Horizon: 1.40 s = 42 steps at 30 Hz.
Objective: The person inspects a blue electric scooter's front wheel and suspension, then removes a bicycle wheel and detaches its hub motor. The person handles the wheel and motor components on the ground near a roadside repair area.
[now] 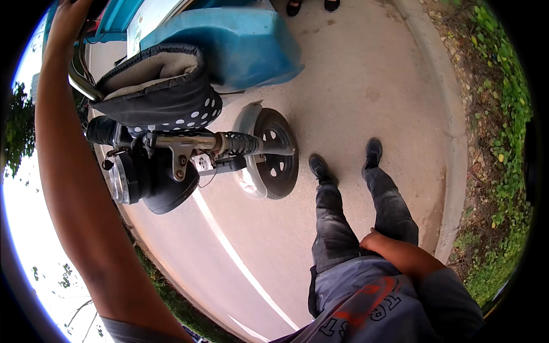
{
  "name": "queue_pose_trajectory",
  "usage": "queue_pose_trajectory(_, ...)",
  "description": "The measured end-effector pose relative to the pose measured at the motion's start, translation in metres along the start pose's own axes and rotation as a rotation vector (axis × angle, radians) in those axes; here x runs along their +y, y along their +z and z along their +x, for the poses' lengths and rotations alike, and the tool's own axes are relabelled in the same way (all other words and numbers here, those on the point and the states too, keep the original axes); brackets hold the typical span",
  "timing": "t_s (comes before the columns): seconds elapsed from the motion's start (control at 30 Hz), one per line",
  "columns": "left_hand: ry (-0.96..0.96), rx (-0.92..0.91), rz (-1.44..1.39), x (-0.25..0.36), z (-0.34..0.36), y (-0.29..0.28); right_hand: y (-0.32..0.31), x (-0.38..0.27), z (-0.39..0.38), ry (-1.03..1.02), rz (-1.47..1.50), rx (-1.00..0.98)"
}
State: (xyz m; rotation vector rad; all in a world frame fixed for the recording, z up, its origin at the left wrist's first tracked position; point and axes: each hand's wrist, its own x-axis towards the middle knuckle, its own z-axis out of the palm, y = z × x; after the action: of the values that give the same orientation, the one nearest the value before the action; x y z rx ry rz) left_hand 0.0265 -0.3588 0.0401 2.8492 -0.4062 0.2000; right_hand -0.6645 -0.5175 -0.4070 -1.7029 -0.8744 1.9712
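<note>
My left arm is raised along the left side of a vehicle with a teal body (246, 48); my left hand (67, 20) is at the upper left beside the handlebar (84, 86), its fingers cut off by the edge. A dark polka-dot padded handlebar muff (154, 106) lies beside that arm. Below it are the chrome-and-black fork (189, 141), a round headlamp (123, 180) and the front wheel (274, 171) with its clear-edged silver mudguard. My right hand (372, 240) rests low against my grey trousers, its fingers mostly hidden.
My feet stand on a paved path (366, 86) with a white painted line (229, 251). Another person's dark shoes (311, 6) show at the top. A concrete kerb (454, 148) and leafy verge (497, 171) run along the right; trees (20, 131) stand at the far left.
</note>
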Motion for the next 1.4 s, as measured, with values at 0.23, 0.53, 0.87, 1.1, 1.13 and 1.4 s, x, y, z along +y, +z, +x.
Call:
queue_pose_trajectory(0.23, 0.063, 0.193, 0.101, 0.012, -0.055, -0.012, -0.032, -0.014, -0.064, 0.027, 0.397, -0.102)
queue_pose_trajectory(0.53, 0.157, 0.234, -0.012, -0.009, -0.108, -0.026, -0.011, -0.053, -0.032, -0.035, 0.314, 0.18)
queue_pose_trajectory(0.87, -0.137, 0.683, -0.612, -0.041, -0.262, -0.023, -0.382, -0.175, -0.073, -0.327, 0.569, 1.581)
queue_pose_trajectory(1.1, -0.982, 0.107, -1.024, -0.061, -0.523, 0.096, -0.479, -0.211, -0.144, -0.675, 0.595, 1.911)
queue_pose_trajectory(1.13, -0.975, 0.043, -1.031, -0.057, -0.551, 0.107, -0.487, -0.21, -0.181, -0.633, 0.538, 1.902)
queue_pose_trajectory(1.4, -1.125, -0.27, -0.94, 0.017, -0.592, 0.167, -0.63, -0.161, -0.317, -0.26, -0.894, 1.933)
